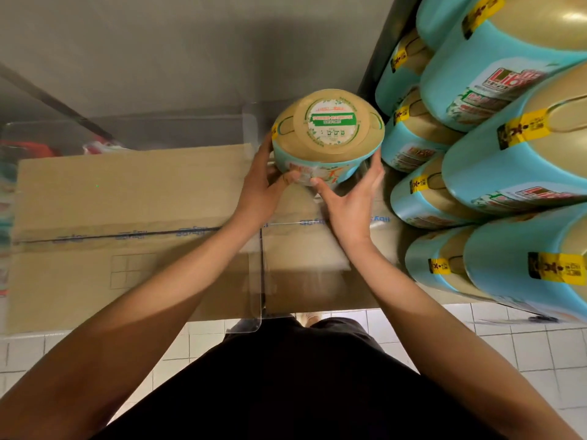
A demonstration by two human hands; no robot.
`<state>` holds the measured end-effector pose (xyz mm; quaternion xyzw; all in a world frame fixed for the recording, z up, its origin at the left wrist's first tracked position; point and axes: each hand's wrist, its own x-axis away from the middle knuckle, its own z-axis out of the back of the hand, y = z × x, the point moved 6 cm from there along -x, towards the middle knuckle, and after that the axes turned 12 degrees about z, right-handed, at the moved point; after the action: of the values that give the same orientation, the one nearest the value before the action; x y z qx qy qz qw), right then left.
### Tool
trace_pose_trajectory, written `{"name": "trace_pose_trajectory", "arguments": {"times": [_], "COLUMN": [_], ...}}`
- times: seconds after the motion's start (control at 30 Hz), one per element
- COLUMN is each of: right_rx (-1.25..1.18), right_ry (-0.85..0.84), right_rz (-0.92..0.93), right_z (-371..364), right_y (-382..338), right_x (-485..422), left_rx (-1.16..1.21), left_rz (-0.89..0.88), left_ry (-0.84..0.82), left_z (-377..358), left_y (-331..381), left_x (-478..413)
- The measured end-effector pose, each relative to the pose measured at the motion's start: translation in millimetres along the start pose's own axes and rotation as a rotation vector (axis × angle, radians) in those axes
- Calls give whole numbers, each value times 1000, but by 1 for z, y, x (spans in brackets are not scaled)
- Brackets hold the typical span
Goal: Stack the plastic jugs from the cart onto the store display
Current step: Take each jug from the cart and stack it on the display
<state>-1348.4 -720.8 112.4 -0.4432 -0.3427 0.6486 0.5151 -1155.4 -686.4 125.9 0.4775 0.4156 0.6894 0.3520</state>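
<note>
A teal plastic jug (328,134) with a tan lid and a round green-and-white label sits at the far end of a taped cardboard box (127,223), seen from above. My left hand (265,182) holds its left side, thumb on the front label. My right hand (352,198) holds its right front, fingers curled up the side. To the right, several matching teal jugs (495,173) with yellow seals are stacked in rows on the display.
A clear plastic divider (259,281) stands across the box top. A clear bin (63,138) with red items sits at the left rear. A grey wall rises behind. White floor tiles (508,347) lie below.
</note>
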Motion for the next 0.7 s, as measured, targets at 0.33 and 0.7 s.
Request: {"name": "trace_pose_trajectory", "arguments": {"times": [0.33,0.7], "right_rx": [4,12], "right_ry": [-11,-39], "right_rz": [21,-12], "right_z": [-7,-15], "right_y": [3,6], "right_x": [-41,-64], "left_rx": [18,95], "left_rz": [-61,7], "left_ry": [-53,-69], "left_z": [-9,-15], "left_y": [17,24], "left_x": [-36,-57]}}
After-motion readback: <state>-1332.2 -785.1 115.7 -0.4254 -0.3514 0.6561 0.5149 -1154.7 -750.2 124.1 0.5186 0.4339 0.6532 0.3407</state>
